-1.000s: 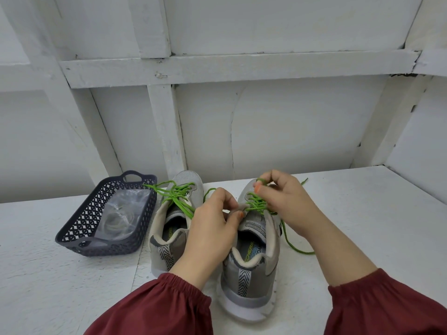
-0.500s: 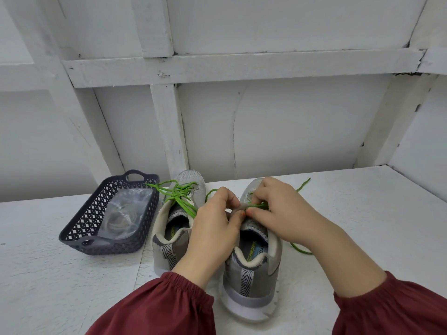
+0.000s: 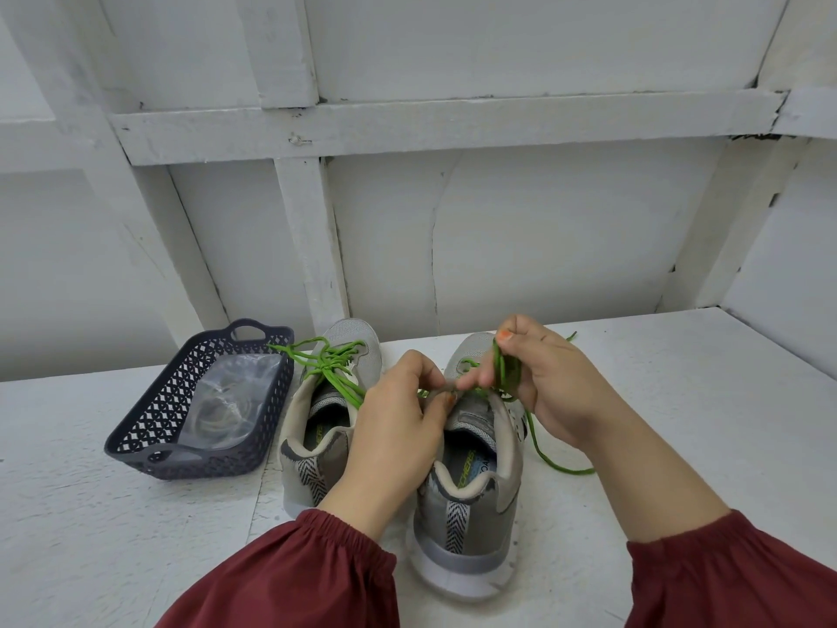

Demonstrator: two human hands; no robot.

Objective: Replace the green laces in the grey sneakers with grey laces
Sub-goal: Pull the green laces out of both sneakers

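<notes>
A white-painted table (image 3: 679, 401) against a white panelled wall (image 3: 543, 242) carries everything here. Take the grey sneaker (image 3: 471, 505) in front of the person as the mark. The left hand (image 3: 398, 428) sits over its opening, thumb and fingertips pinching the top edge of its tongue. The right hand (image 3: 548, 383), just beyond its collar, has its fingers curled round a bunch of green lace (image 3: 500, 369) drawn up from the eyelets. A loose tail of that lace trails on the table to the sneaker's right. The second sneaker (image 3: 312, 428) stands just to its left with its own green lace in a loose tangle. Farther left, a dark basket (image 3: 149, 428) holds a clear packet (image 3: 226, 401) that seems to contain the grey laces. The risk, as I judge it, is a hard pull on the bunched lace. It could snag in an eyelet or cinch into a knot, and the sneaker could drag or tip if the left-hand pinch slips.
</notes>
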